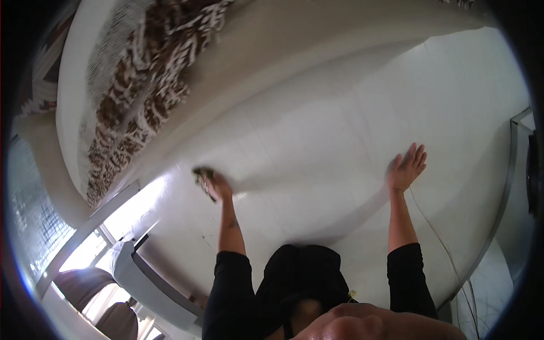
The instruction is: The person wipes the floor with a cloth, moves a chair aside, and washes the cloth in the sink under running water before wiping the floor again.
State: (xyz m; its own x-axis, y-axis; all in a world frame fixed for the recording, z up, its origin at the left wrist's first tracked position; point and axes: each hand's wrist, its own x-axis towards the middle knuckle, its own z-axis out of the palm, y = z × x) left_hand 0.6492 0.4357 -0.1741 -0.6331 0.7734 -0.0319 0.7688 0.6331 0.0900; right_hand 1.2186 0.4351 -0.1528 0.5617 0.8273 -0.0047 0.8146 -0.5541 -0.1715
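Observation:
My left hand [219,186] is closed on a small dark green thing [200,172] that sticks out past the fingers. It is blurred, and I cannot make out whether it is a cloth or a scrubbing pad. Both lie against a smooth white floor [306,153]. Out to the right, my right hand [407,169] holds nothing. Its fingers are stretched and spread, with the palm toward the floor. A thin cable [433,229] runs close below that wrist.
A pale sofa-like piece [272,39] draped with a brown and white fringed throw [136,107] borders the floor at the upper left. A grey curved object [156,283] stands at the lower left near a bright window [85,252]. A dark-edged furniture piece [513,170] stands at the right.

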